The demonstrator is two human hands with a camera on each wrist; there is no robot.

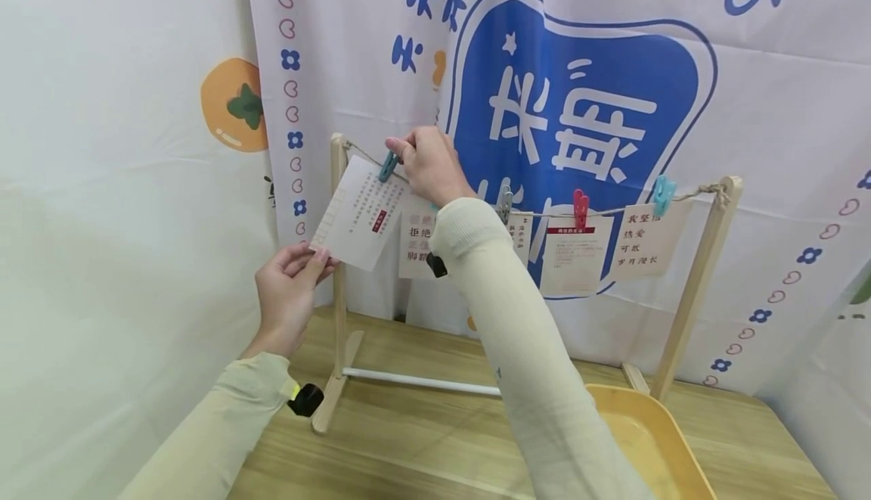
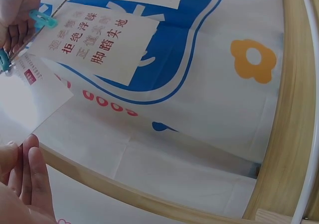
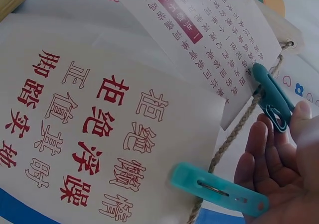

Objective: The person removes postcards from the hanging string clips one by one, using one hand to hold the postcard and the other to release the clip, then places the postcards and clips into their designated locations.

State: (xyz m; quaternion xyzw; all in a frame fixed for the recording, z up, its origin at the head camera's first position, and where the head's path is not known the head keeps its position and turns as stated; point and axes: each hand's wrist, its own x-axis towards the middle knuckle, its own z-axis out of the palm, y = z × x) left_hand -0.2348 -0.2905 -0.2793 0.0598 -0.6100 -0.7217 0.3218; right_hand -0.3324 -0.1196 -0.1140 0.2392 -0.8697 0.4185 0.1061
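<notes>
My left hand (image 1: 286,296) pinches the lower corner of a white printed card (image 1: 350,216) between thumb and fingers. That card hangs tilted at the left end of a twine line (image 3: 234,132), its upper edge at a dark teal clothespin (image 1: 388,167). My right hand (image 1: 435,167) holds the handle end of this clothespin, thumb on one side and fingers on the other. Beside it, a lighter teal clothespin (image 3: 219,189) clips a card with red lettering (image 3: 84,124) to the twine. In the head view my right forearm partly hides that card.
Further right on the line hang more cards under a grey clothespin (image 1: 505,203), a red clothespin (image 1: 581,209) and a light blue clothespin (image 1: 664,195). A wooden frame (image 1: 697,288) carries the twine. A yellow tray (image 1: 670,428) sits on the wooden table (image 1: 401,447), with a printed curtain behind.
</notes>
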